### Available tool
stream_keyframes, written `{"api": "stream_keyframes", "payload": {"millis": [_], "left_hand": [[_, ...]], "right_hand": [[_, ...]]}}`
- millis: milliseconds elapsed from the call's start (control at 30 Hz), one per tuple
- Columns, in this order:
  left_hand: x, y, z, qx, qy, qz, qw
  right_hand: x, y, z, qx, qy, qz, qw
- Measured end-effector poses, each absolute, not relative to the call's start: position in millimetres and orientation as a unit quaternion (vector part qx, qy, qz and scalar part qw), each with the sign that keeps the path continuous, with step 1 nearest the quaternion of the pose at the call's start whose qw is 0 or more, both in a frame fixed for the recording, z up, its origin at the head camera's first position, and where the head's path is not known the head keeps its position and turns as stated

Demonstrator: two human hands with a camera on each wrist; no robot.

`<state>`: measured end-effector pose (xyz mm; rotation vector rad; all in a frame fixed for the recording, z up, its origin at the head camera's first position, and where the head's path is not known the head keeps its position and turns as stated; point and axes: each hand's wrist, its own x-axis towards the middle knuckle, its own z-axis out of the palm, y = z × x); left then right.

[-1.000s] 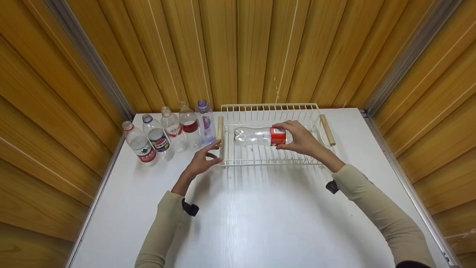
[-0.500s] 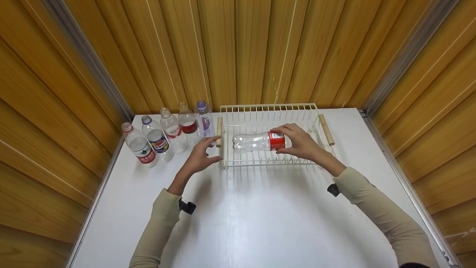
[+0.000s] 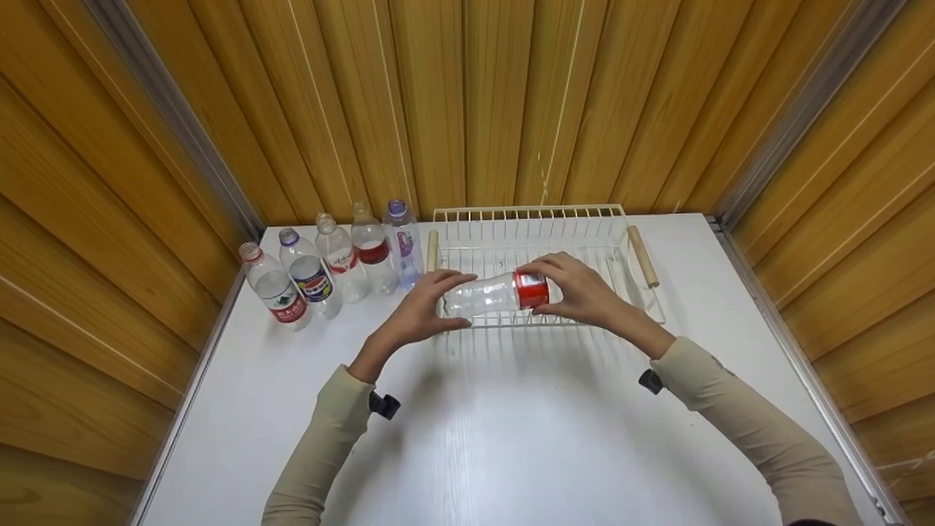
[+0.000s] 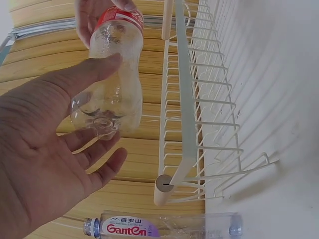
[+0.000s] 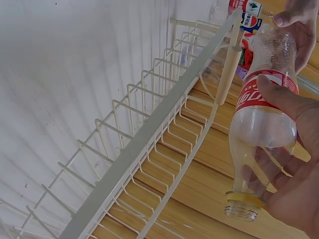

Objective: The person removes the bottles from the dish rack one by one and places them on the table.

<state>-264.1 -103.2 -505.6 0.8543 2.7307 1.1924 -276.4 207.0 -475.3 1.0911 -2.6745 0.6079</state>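
Note:
A clear plastic bottle point(image 3: 486, 296) with a red label lies sideways in the air over the white wire rack point(image 3: 533, 212). My right hand point(image 3: 577, 294) grips it around its label and neck end. In the right wrist view the bottle point(image 5: 261, 129) shows an uncapped mouth with a yellow ring, and the right thumb lies across the label. At the base end my left hand point(image 3: 424, 307) holds the bottle between thumb and fingers. The left wrist view shows the left thumb over the bottle's side, the fingers partly behind its base.
Several uncapped plastic bottles stand in a slanted row left of the rack, among them a red-labelled bottle point(image 3: 283, 296) and a purple-tinted bottle point(image 3: 405, 245). Wooden handles point(image 3: 643, 256) flank the rack. A white table point(image 3: 511, 416) lies beneath, with wood-look walls around.
The bottle has come nearer to me and slightly left in my right hand, tilting a little. My left hand has moved from the rack's left handle onto the bottle's base end.

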Motion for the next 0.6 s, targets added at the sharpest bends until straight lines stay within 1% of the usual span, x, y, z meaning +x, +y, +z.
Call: {"api": "stream_keyframes", "payload": {"millis": [167,367,467,600], "left_hand": [[-263,-97,-504,0.295,0.885,0.360,0.017],[-260,-93,-502,0.294,0.902,0.317,0.018],[-259,-91,-502,0.293,0.916,0.274,0.003],[-258,-88,-502,0.298,0.930,0.212,-0.033]], "right_hand": [[-270,203,-474,0.385,-0.899,0.176,0.111],[-268,203,-476,0.395,-0.898,0.155,0.119],[-268,203,-476,0.403,-0.895,0.152,0.122],[-269,203,-474,0.409,-0.891,0.149,0.128]]}}
